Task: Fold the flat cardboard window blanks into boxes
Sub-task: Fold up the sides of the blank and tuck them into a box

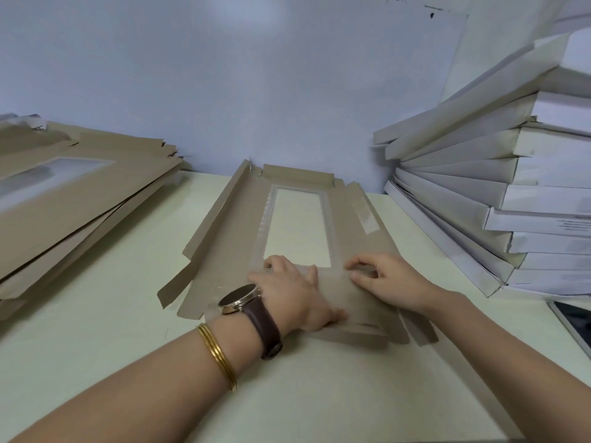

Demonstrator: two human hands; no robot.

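- Head view: one cardboard window blank [230,241] lies inner side up in the middle of the table [96,314], its clear window [297,225] facing up.
- Its long left flap [211,212] and far end flap [297,174] already stand partly raised. The right side lies flatter, and the near end sits under the hands.
- Left hand [287,292], wearing a wristwatch [240,298] with gold bangles [217,356] behind it, lies spread and flat, pressing the near panel down just below the window.
- Right hand [383,279] rests just beside it with fingers curled and thumb close to the fingertips on the card. Whether it pinches a ply cannot be told.
- Step in hand, as I judge it: creasing the near end fold line, early in forming this box.
- Next move likely calls for holding the panel firmly while lifting the near flap along its score, then raising the right side and tucking the corner tabs.
- Stack of flat blanks [80,199] waits at the left; finished white boxes [479,187] are piled at the right.
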